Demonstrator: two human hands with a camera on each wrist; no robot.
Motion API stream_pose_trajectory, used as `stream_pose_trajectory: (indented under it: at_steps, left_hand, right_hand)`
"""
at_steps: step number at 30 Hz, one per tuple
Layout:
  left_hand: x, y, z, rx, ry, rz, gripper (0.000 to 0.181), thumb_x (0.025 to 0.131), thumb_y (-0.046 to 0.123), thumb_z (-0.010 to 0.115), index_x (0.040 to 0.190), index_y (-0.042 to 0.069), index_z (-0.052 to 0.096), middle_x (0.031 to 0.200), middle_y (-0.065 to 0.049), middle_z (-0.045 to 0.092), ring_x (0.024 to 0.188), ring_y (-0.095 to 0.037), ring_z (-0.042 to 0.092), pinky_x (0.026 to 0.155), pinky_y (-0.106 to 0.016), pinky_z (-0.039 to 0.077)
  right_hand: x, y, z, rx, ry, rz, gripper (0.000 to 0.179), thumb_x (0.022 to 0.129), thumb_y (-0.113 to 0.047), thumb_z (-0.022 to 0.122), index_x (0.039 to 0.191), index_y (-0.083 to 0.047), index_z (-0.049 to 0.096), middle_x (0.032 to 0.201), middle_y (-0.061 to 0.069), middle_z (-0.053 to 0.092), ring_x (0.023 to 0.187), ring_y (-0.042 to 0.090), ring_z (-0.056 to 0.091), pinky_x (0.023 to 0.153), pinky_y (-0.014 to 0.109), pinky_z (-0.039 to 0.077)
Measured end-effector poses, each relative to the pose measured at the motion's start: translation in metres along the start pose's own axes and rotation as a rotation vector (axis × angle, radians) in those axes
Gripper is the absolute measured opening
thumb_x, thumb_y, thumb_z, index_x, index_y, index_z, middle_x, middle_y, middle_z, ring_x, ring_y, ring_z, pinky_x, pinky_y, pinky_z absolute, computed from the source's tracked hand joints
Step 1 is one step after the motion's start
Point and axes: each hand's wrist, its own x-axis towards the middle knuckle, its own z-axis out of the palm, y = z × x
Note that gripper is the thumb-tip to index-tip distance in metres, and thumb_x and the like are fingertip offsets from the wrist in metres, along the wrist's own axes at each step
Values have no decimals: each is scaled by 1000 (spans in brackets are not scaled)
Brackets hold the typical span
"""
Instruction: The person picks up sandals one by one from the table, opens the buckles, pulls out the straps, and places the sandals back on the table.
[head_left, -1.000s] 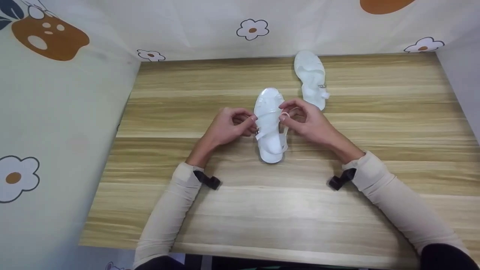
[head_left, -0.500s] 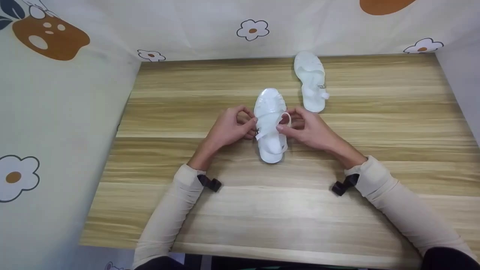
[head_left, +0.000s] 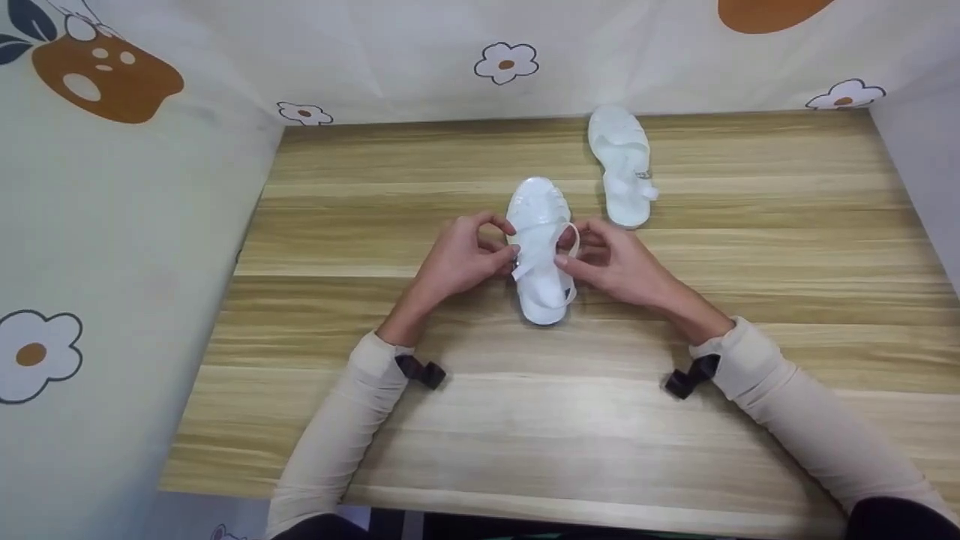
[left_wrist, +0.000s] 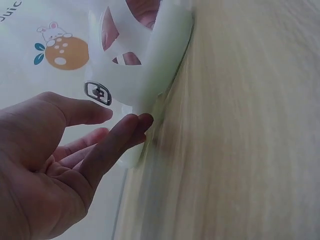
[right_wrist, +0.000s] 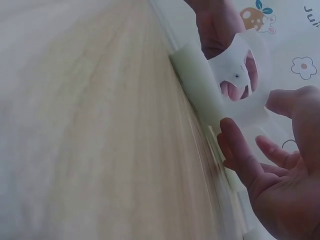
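A white sandal (head_left: pixel 538 289) lies sole down on the wooden table, toe pointing away, with criss-crossed straps and a small metal buckle (left_wrist: pixel 98 93). At its left edge my left hand (head_left: pixel 469 255) has thumb and index finger apart; in the left wrist view its fingertips lie right at the sole's side, the thumb just below the buckle. My right hand (head_left: pixel 619 259) is at the opposite edge, fingers spread from the thumb. In the right wrist view its thumb meets the strap (right_wrist: pixel 252 111) and its index fingertip the sole. A thin strap loop (head_left: pixel 577 244) stands up beside that hand.
A second white sandal (head_left: pixel 628 199) lies behind and to the right, close beyond my right hand. A patterned cloth wall (head_left: pixel 405 64) borders the table (head_left: pixel 525 435) at the back, and another wall (head_left: pixel 135 225) runs along its left.
My right hand has come a little nearer and let go of the thin strap loop, which now stands on its own. The left hand's thumb and index finger have parted slightly.
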Motion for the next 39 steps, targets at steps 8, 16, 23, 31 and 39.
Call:
stream_pose_trajectory:
  at_steps: [8, 16, 23, 31, 39]
  left_hand:
    - [5, -3, 4, -18, 101, 85, 20, 95, 5, 79, 113, -1, 73, 105, -15, 83, 97, -22, 82, 86, -30, 66]
    - [15, -4, 15, 1, 222, 134, 18, 95, 0, 72, 112, 0, 76, 110, -14, 82, 106, -21, 80, 95, -28, 63]
    - [29, -5, 17, 60, 298, 123, 19, 96, 4, 70, 113, 7, 77, 114, -8, 83, 111, -18, 78, 103, -30, 60]
    - [48, -11, 14, -23, 320, 84, 19, 98, 3, 68, 115, 4, 76, 116, -10, 82, 111, -18, 78, 99, -30, 62]
    - [68, -16, 9, -2, 339, 24, 20, 99, 4, 67, 117, 6, 77, 121, -7, 82, 116, -15, 77, 102, -27, 60]
  right_hand:
    - [3, 0, 3, 79, 70, -54, 36, 105, -13, 72, 133, 5, 58, 134, 19, 70, 132, 30, 67, 114, 29, 53]
    - [13, -2, 5, 152, 113, -60, 40, 107, -13, 65, 142, 6, 55, 143, 18, 67, 135, 26, 63, 113, 28, 51]
    - [30, -1, 6, 185, 149, -40, 46, 107, -13, 63, 147, 5, 51, 145, 21, 65, 132, 24, 61, 110, 26, 49]
    - [58, 3, 9, 261, 172, 11, 52, 106, -10, 60, 154, 6, 44, 153, 25, 60, 145, 28, 56, 116, 28, 46]
    - [77, 3, 11, 285, 216, 42, 56, 106, -11, 62, 156, 4, 43, 162, 24, 53, 152, 30, 50, 125, 39, 40]
